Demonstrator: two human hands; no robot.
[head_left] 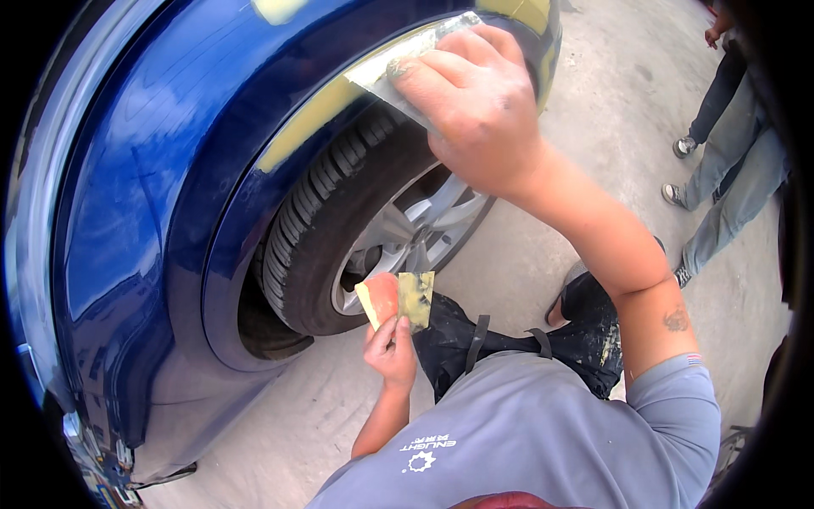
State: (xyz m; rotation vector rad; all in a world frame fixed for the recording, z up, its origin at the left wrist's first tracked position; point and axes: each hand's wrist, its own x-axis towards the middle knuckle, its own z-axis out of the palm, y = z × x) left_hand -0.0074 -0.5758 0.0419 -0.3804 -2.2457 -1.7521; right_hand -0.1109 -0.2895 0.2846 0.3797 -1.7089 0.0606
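My right hand [487,110] is closed on a flat, pale putty spreader [373,81]. The spreader lies along the wheel arch of a blue car, over a strip of yellowish body filler [309,127]. Smears of filler show on the thumb. Lower down, beside the wheel, my left hand [392,352] pinches two flat pieces side by side. One is a reddish piece [383,295] with pale yellow filler along its left edge; its kind is unclear. The other is a squarish plate [415,299] with yellow and dark smears.
The tyre [297,254] and silver alloy wheel [394,229] sit under the arch, close to both hands. Glossy blue bodywork [127,187] fills the left, with more filler patches [517,10] at the top. Other people's legs [729,178] stand on the concrete floor [610,85] at right.
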